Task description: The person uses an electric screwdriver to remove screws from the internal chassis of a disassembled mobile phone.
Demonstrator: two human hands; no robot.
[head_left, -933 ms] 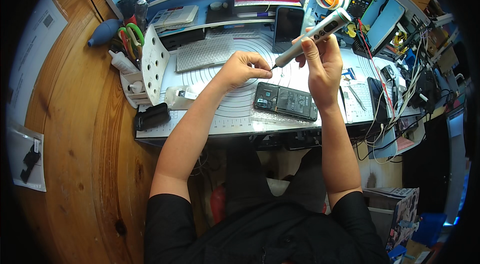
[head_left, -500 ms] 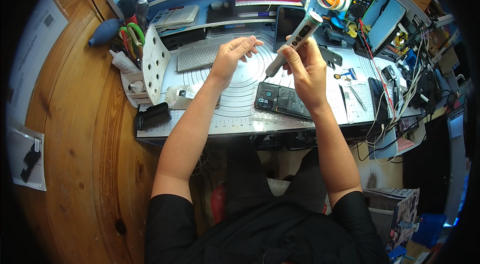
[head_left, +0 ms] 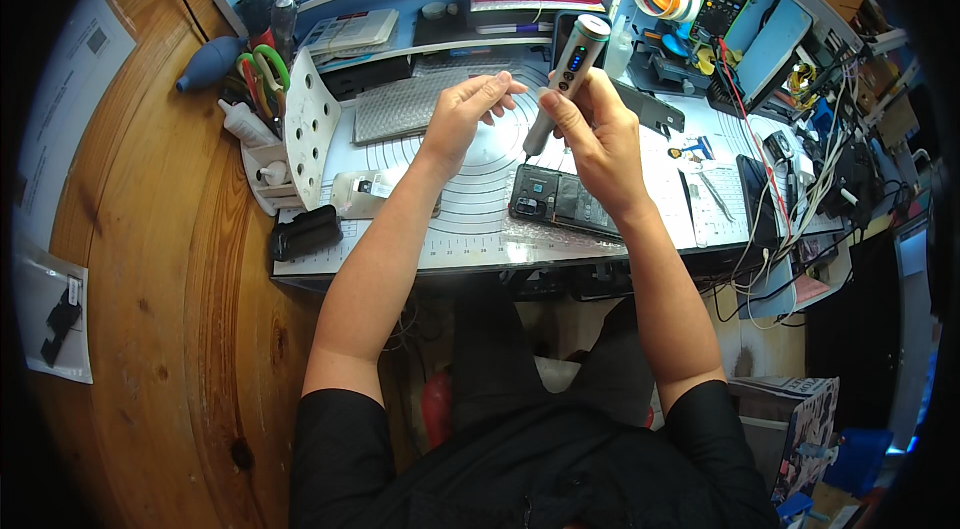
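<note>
In my right hand [head_left: 600, 144] is a grey pen-shaped electric screwdriver [head_left: 566, 79], held tilted with its top leaning right; small blue lights show on its side. Its bit points down at the far left corner of an opened smartphone [head_left: 560, 197], whose inner parts and camera block face up. Whether the bit touches the phone I cannot tell. My left hand [head_left: 468, 117] hovers over the mat left of the screwdriver, thumb and index finger drawn together, other fingers curled. Anything between those fingertips is too small to make out. Clear bubble wrap [head_left: 530, 235] lies under the phone.
A white perforated holder [head_left: 312, 114] with scissors and bottles stands at the left. Beside it lie a black case-like piece [head_left: 305, 232] and a packet of bubble wrap [head_left: 395, 114]. Tweezers [head_left: 716, 197], a dark phone [head_left: 757, 201] and tangled cables [head_left: 800, 199] occupy the right.
The screwdriver's top has swung left and more upright in my right hand, and its blue lights have come on. Its bit stays near the phone's corner. My left hand has not moved.
</note>
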